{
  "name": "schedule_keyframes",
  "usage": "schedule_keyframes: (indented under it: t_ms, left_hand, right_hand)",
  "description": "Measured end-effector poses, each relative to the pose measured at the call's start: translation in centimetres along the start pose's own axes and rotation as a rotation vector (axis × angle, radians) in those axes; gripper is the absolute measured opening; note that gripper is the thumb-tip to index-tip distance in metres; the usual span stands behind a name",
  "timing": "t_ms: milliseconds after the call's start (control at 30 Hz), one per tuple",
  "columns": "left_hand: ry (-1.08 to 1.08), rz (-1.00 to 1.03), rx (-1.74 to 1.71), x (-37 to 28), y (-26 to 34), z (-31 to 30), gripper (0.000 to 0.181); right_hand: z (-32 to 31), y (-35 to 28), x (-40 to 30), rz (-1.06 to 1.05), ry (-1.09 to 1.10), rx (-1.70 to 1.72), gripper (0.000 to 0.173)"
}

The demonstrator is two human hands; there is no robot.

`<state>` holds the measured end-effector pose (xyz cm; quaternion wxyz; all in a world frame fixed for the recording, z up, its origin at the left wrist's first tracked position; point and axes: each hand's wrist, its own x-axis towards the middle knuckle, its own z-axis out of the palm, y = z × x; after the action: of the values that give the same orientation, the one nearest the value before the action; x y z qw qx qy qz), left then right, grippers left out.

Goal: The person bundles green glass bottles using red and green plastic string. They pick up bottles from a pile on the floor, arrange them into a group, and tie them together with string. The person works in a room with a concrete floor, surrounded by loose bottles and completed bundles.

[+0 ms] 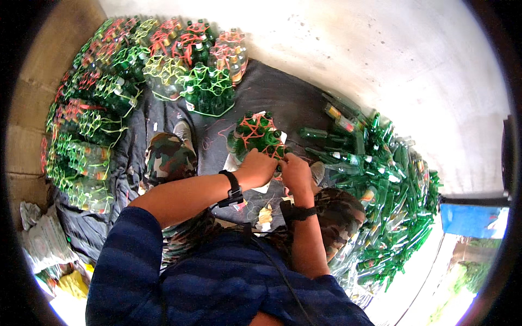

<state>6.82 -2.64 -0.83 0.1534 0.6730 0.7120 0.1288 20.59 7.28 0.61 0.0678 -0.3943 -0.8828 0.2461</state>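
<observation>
A bundle of green glass bottles (262, 141) stands upright between my knees. Red plastic twine (250, 131) criss-crosses around the bottle necks. My left hand (261, 166) and my right hand (296, 173) meet at the bundle's near side, fingers pinched together on the twine close to one bottle neck. The strand between my fingertips is mostly hidden by the hands. A piece of white card or paper (263, 188) shows partly under the bundle.
Bundles tied with green twine (210, 87) and red twine line the left and back. Loose green bottles (383, 175) are heaped at right along the pale wall (367, 53). Paper scraps (265, 216) and twine lie on the black sheet (265, 89). Sacks (49, 240) sit at lower left.
</observation>
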Motion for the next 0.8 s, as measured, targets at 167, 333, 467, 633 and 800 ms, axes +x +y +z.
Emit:
schedule_keyframes:
  t_ms: [167,333,467,633,800]
  left_hand:
    - [-0.040,-0.007,-0.002,0.0,0.0,0.0,0.012]
    - [-0.048,0.016,-0.022,0.0,-0.4,-1.1,0.011]
    - [-0.186,0.067,0.034,0.6,-1.4,-1.7,0.012]
    - [-0.221,0.065,0.025,0.2,-1.8,-1.1,0.011]
    - [-0.186,0.076,0.084,0.1,-1.8,-0.8,0.011]
  right_hand:
    - [0.6,1.5,0.1,0.062,-0.108,0.084,0.024]
    - [1.2,2.6,0.6,0.026,-0.151,0.118,0.027]
    - [1.9,2.9,0.4,-0.009,-0.206,0.073,0.028]
    - [1.9,2.0,-0.8,0.019,-0.228,0.063,0.030]
    - [0.7,1.4,-0.9,-0.019,-0.226,0.098,0.028]
